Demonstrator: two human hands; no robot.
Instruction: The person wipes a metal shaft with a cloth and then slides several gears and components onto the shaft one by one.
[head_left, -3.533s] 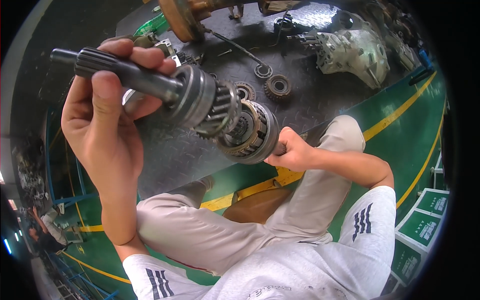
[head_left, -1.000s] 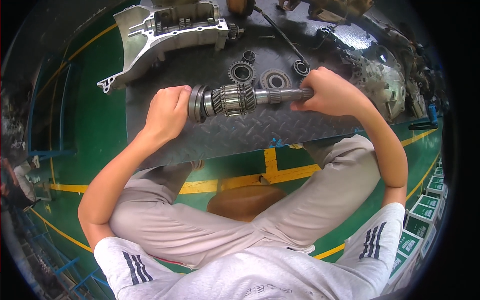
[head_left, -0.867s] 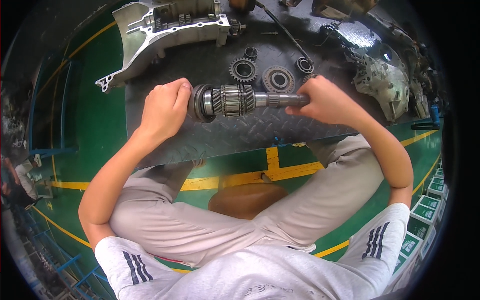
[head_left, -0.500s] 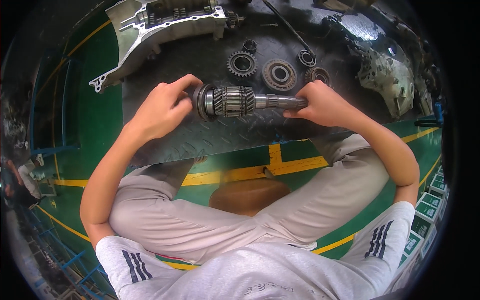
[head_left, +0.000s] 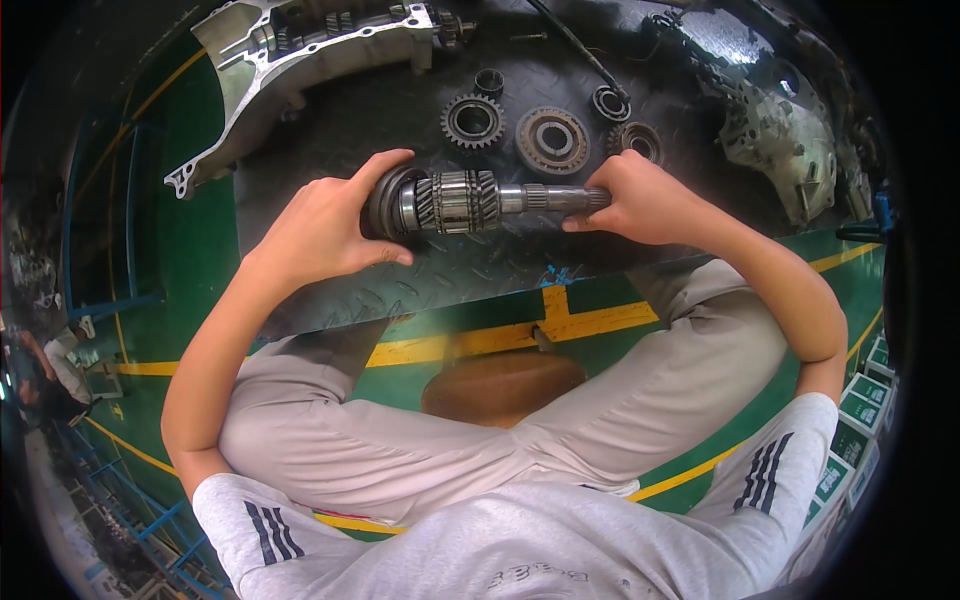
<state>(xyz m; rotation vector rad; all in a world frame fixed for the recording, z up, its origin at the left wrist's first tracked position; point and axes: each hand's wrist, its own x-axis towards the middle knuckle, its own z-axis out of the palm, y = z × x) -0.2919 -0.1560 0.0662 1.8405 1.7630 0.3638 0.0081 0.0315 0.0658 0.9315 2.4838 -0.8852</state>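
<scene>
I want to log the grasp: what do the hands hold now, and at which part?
Both hold the geared shaft: the left hand at its thick geared end, the right hand at its thin splined end.

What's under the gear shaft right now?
The gear shaft lies across dark checker plate, the left hand cupping its big end, the right hand gripping the splined tip. Whether it rests on the plate is hidden.
</scene>
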